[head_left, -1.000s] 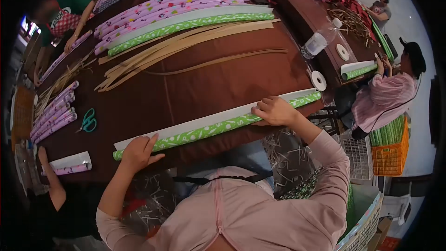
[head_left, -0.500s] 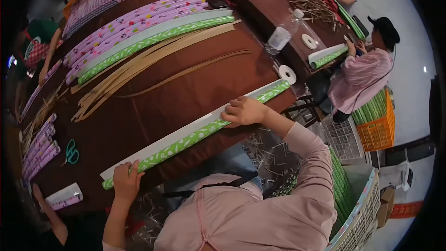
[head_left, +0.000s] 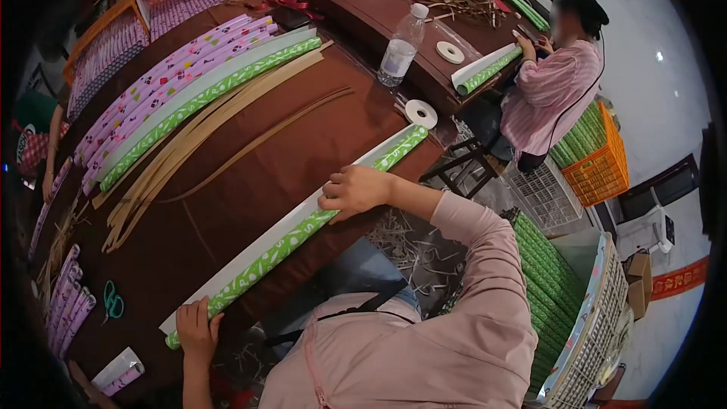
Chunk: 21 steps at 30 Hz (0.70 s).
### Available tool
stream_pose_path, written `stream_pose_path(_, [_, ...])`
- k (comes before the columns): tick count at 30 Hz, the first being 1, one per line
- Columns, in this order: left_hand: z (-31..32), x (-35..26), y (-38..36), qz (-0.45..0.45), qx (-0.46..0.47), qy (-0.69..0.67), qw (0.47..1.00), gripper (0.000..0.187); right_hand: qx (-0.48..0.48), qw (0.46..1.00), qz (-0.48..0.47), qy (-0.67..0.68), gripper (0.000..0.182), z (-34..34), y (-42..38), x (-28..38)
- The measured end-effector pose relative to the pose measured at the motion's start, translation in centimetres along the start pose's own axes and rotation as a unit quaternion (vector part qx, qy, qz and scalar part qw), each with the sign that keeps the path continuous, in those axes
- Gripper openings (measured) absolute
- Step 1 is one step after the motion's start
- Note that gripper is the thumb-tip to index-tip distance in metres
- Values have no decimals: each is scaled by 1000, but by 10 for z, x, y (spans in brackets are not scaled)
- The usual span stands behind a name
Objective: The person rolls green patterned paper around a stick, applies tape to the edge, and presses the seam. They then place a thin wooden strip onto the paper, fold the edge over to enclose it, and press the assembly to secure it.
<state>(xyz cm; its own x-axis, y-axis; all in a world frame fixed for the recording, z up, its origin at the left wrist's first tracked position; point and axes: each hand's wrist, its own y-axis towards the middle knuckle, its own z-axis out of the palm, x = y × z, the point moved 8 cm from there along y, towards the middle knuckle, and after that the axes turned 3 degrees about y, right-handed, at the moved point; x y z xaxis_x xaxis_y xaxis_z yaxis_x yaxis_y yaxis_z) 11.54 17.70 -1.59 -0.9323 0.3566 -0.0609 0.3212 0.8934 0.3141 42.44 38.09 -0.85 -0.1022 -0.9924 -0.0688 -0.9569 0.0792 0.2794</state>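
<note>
A long green patterned roll (head_left: 261, 265) with a white strip along its far side lies slantwise along the near edge of the brown table. My left hand (head_left: 198, 331) is closed over its near-left end. Farther up, my right hand (head_left: 354, 191) curls its fingers round the roll, right of its middle. A white tape roll (head_left: 421, 113) lies by the roll's far end. Beyond my hands are tan strips (head_left: 201, 132), another green roll (head_left: 219, 91) and several purple patterned rolls (head_left: 163, 83).
Teal scissors (head_left: 112, 301) lie at the left, near purple rolls (head_left: 67, 310). A plastic bottle (head_left: 401, 49) stands at the back. A co-worker in pink stripes (head_left: 553, 87) holds a roll (head_left: 485, 70). Crates of green rolls (head_left: 530, 280) stand at my right.
The camera view has shifted, so the scene sits farther left. Both my hands stay on the green roll in much the same places.
</note>
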Motion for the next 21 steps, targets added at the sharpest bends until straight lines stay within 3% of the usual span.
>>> stream_pose_path(2, [0,0,0,3,-3,2,1000,45,3,999,7,38,39,-8,-3,-6])
stream_pose_path(4, [-1,0,-1,-9,-8,-7,1000,43,-89,988,109,64,33,-48,-17,-37])
stream_pose_path(6, [1,2,-3,-14,-10,-5,1000,44,-232,907,347,-58,28,-76,-66,-87])
stream_pose_path(7, [2,3,-5,-16,-12,-2,1000,44,-255,849,446,-119,23,-83,-95,-109])
stream_pose_path(8, [2,3,-6,-18,-10,-3,1000,44,-192,807,519,-207,22,-86,-122,-129])
stream_pose_path(10, [1,3,-5,-15,-22,-6,1000,46,-47,749,625,-215,32,-62,-186,-166])
stream_pose_path(11, [1,4,-5,-16,-22,-7,1000,46,-46,749,624,-216,32,-64,-192,-169])
stream_pose_path(14, [3,5,-7,-33,-8,7,999,47,28,669,741,-52,55,-45,-219,-183])
stream_pose_path(17, [7,7,-9,-32,1,7,999,51,-13,686,721,-100,59,-39,-221,-196])
stream_pose_path(19, [4,5,-5,-15,3,4,1000,53,41,678,729,-84,71,-35,-218,-201])
stream_pose_path(21, [-1,5,-2,-30,26,-5,999,53,48,683,723,-89,62,-31,-223,-209])
